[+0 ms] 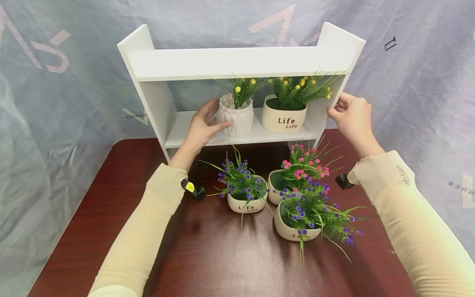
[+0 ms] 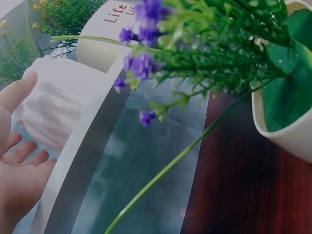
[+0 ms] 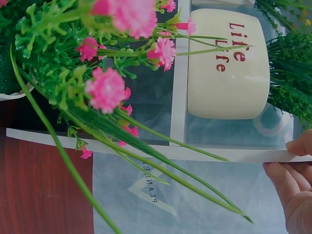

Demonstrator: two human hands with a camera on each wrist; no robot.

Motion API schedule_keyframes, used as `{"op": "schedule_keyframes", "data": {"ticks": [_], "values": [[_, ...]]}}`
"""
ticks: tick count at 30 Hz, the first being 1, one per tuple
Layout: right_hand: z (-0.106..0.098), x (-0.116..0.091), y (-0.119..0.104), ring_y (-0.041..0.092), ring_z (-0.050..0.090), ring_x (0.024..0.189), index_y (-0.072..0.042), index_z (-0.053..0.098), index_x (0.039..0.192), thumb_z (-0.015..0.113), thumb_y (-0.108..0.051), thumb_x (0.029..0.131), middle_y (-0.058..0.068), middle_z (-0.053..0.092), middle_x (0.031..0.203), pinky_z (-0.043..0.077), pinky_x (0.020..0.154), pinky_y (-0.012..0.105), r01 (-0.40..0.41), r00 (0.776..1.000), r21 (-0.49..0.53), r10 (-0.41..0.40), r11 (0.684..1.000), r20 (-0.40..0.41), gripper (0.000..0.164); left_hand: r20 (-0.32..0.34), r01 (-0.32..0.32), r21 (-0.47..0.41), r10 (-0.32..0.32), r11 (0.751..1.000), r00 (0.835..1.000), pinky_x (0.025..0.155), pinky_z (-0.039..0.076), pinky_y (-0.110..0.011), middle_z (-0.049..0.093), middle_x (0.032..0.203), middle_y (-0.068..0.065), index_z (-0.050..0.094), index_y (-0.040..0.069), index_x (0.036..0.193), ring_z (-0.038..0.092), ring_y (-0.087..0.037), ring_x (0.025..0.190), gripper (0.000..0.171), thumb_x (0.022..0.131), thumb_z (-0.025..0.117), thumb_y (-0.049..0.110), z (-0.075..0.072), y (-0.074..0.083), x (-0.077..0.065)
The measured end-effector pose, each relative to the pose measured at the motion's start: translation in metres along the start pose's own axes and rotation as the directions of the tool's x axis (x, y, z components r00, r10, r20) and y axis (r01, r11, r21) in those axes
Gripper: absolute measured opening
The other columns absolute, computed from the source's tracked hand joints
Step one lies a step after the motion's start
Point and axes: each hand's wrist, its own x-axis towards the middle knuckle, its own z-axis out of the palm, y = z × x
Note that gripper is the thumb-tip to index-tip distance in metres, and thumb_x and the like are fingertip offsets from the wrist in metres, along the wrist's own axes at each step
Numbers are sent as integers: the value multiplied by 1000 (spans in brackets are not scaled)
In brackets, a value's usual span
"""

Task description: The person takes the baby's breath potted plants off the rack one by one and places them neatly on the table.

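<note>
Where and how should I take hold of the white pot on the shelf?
Probably best around the upright body of the white pot, below its wavy rim, coming from the front left, where the left hand is. That side looks open; the cream pot stands close on its right, and the upper board hampers reaching from above.

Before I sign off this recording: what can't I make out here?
Head: any lettering on the pink-flowered pot, hidden by purple flowers.
Left wrist: left hand, partly cut off by the left edge.
Right wrist: white fluted pot, mostly cut off by the top edge.
Right wrist: petals of the nearest pink flower, blurred.
</note>
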Motion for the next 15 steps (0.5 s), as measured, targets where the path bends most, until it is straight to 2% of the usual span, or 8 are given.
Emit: {"op": "schedule_keyframes", "data": {"ticks": [6,15], "values": [[2,0,0,12,62,107,-13,61,133,57,-18,93,13,63,121,49,99,43,20,1000,1,-20,1000,-8,41,7,24,36,-24,999,1000,123,23,-31,18,163,-9,17,7,155,24,-22,149,95,81,76,5,6,-2,5],[3,1,4,16,62,109,-14,61,133,59,-19,93,13,63,122,50,98,42,14,1000,-2,-14,1000,-23,40,11,44,44,-45,998,999,121,29,-35,20,162,-9,13,9,156,27,-28,148,100,80,78,10,12,-3,12]]}}
